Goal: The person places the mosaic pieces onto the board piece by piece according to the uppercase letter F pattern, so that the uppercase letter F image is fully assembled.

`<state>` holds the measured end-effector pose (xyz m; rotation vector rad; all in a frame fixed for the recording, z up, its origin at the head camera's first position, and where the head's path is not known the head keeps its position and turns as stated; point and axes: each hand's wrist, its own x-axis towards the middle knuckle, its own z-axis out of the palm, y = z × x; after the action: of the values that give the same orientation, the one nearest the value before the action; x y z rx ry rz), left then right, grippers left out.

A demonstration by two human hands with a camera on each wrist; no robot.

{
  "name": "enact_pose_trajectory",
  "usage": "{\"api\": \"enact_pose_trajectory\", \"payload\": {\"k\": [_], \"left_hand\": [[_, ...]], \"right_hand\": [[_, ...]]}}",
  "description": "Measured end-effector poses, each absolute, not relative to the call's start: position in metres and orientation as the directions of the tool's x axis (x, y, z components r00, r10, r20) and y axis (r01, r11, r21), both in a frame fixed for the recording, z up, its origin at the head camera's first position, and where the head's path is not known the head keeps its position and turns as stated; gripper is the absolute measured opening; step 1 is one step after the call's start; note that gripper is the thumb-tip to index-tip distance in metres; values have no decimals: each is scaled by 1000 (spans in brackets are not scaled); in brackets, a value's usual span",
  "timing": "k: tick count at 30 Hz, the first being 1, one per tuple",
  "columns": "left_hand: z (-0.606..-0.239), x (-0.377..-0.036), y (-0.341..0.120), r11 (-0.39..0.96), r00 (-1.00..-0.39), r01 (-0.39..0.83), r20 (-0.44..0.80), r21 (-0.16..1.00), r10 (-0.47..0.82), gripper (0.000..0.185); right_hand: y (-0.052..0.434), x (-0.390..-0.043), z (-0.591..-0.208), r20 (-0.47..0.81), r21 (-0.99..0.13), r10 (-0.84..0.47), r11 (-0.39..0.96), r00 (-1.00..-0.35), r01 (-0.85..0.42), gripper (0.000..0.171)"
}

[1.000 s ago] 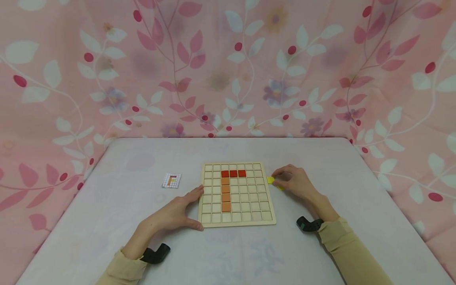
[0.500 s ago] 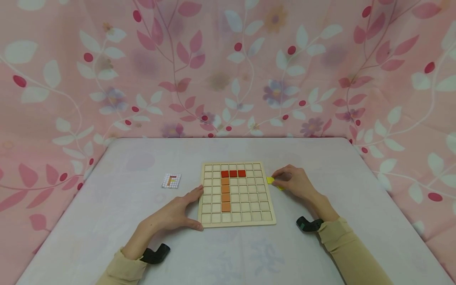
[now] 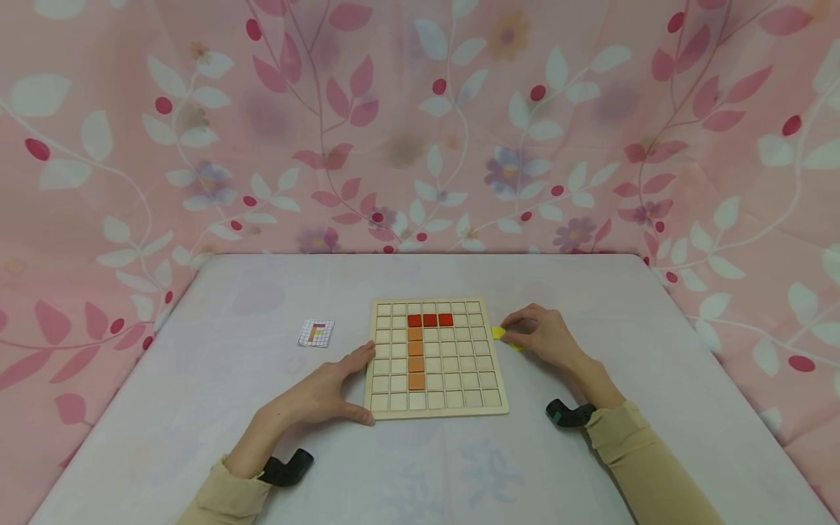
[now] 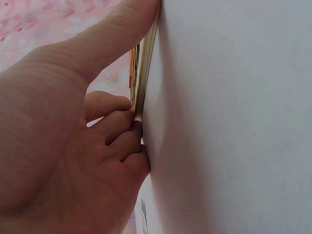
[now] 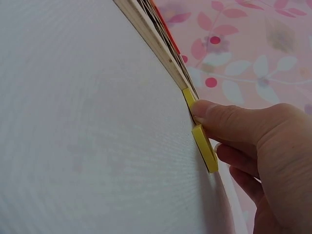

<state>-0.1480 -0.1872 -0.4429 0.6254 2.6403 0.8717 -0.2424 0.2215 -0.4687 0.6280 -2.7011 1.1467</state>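
A pale wooden grid board (image 3: 462, 364) lies flat on the table. Set in its cells are several orange tiles (image 3: 416, 348) in a column and three red tiles (image 3: 429, 320) in a row at the top. My left hand (image 3: 315, 394) rests against the board's left edge, fingers and thumb spread along it. At the right edge, my right hand (image 3: 547, 337) pinches a yellow tile (image 3: 499, 332) between thumb and fingers, low at the table. A second yellow tile (image 5: 205, 150) lies just under that hand, partly covered by it in the head view.
A small card (image 3: 316, 332) printed with a coloured grid pattern lies left of the board. Black wrist devices (image 3: 569, 413) sit on both forearms. Behind the table (image 3: 262, 299) hangs a pink floral cloth (image 3: 407, 146).
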Motion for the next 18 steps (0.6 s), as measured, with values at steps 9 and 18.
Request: {"api": "enact_pose_trajectory", "payload": {"k": [9,18], "left_hand": [[-444,-148,-187,728,-869,301,-138,615,476,113],[-446,-149,-188,731,-869,304,-137,611,476,113]], "right_hand": [[222,-243,-469,276,-649,-310,638,-910,-414,24],[222,-243,-465,252,-664,-261,654,-932,-362,22]]}}
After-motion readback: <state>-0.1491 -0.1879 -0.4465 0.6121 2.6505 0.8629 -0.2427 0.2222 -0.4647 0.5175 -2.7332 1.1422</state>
